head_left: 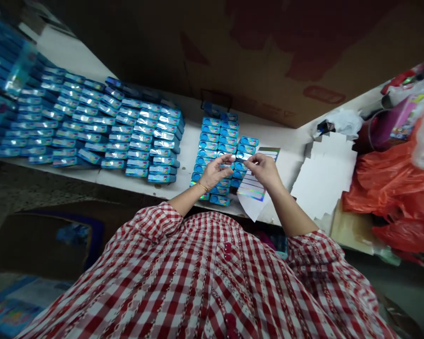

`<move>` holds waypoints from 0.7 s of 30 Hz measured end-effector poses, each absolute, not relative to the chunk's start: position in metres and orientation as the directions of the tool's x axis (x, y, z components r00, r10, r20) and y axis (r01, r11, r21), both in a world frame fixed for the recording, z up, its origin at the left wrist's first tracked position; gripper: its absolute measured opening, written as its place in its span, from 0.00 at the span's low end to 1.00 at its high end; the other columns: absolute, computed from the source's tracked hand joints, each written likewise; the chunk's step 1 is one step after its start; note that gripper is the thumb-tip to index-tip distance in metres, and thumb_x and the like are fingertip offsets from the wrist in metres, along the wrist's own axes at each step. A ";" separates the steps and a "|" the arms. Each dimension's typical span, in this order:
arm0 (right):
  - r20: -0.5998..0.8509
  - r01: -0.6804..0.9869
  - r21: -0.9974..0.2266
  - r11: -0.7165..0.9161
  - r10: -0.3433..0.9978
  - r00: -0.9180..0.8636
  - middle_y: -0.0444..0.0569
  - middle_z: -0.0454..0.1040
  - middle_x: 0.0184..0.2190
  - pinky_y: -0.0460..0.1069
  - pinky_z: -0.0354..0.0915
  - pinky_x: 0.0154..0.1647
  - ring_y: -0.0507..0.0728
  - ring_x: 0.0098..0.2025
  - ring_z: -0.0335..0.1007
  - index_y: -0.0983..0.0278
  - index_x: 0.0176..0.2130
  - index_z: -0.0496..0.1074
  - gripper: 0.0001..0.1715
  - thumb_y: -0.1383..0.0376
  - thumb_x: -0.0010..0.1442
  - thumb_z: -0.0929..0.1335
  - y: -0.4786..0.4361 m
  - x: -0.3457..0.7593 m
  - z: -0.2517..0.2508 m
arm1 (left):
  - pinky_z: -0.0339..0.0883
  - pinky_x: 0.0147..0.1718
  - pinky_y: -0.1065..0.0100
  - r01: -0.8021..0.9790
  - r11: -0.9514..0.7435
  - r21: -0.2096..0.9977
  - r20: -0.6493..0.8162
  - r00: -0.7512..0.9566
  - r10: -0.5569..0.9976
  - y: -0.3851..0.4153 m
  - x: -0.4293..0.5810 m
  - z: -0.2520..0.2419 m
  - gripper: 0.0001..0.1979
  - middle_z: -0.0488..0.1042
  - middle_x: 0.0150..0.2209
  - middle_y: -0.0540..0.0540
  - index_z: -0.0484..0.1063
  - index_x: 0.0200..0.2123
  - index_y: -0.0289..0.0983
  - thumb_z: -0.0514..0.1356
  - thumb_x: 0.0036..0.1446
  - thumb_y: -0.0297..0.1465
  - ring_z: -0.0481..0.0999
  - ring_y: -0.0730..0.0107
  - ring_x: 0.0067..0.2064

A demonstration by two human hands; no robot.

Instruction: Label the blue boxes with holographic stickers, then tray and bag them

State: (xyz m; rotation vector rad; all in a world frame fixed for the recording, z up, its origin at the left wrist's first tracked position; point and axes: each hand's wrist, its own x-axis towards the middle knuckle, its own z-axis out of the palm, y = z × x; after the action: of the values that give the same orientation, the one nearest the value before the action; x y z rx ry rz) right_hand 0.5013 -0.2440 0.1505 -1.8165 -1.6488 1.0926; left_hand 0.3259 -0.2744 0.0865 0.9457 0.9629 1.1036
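Observation:
My left hand (215, 173) hovers over the rows of small blue boxes (209, 137), its thumb and fingers apart and nothing visible between them. To its right, my right hand (264, 170) has thumb and index finger pinched together above the rightmost column of boxes. A small pale, shiny patch shows at those fingertips; whether it is a held piece or a box surface I cannot make out. Partly beneath the right hand lies a white sheet (249, 188) with dark lines and a rainbow-shiny strip, its lower corner reaching the table's front edge.
Many stacked blue boxes (134, 136) fill the table's left side. A large cardboard carton (247, 61) stands along the back. At right are flat white card pieces (323, 172), orange plastic bags (385, 183) and a purple container (378, 129). An open carton (35, 240) sits lower left.

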 end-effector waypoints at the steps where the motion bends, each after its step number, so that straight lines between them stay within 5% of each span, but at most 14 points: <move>1: -0.268 0.591 -0.783 -0.194 0.963 -0.039 0.42 0.67 0.20 0.46 0.56 0.26 0.50 0.24 0.61 0.64 0.24 0.68 0.12 0.57 0.47 0.68 -0.242 0.493 0.144 | 0.67 0.43 0.65 -0.245 0.186 0.952 -0.159 0.126 0.979 -0.278 0.319 0.084 0.31 0.74 0.47 0.41 0.70 0.50 0.36 0.68 0.41 0.41 0.72 0.61 0.47; 7: -0.406 0.539 -0.791 -0.290 0.907 -0.108 0.39 0.61 0.14 0.45 0.52 0.22 0.48 0.19 0.57 0.64 0.22 0.66 0.18 0.52 0.44 0.70 -0.237 0.440 0.126 | 0.67 0.37 0.68 -0.203 0.277 0.939 -0.319 -0.219 0.922 -0.285 0.276 0.066 0.15 0.77 0.31 0.46 0.76 0.35 0.33 0.66 0.44 0.35 0.74 0.69 0.35; 14: -0.560 0.427 -0.785 -0.448 0.808 -0.182 0.37 0.58 0.12 0.44 0.48 0.16 0.46 0.14 0.51 0.64 0.20 0.65 0.21 0.50 0.38 0.72 -0.242 0.399 0.108 | 0.62 0.27 0.74 -0.529 0.485 0.696 -0.620 -0.104 0.777 -0.295 0.234 0.069 0.15 0.75 0.29 0.47 0.73 0.29 0.34 0.65 0.42 0.40 0.72 0.76 0.29; 21: -0.661 0.354 -0.718 -0.599 0.747 -0.078 0.37 0.59 0.11 0.44 0.44 0.13 0.46 0.12 0.49 0.63 0.20 0.64 0.16 0.55 0.41 0.71 -0.253 0.380 0.085 | 0.56 0.24 0.75 -0.384 0.475 0.792 -0.598 -0.329 0.731 -0.298 0.229 0.040 0.13 0.69 0.21 0.52 0.72 0.24 0.34 0.67 0.40 0.38 0.66 0.80 0.24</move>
State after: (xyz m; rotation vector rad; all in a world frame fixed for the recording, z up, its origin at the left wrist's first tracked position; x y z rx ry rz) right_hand 0.3804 -0.2530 0.0852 -1.8807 -1.1906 1.7234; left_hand 0.2287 -0.2985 0.0404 0.3154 1.5246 1.1644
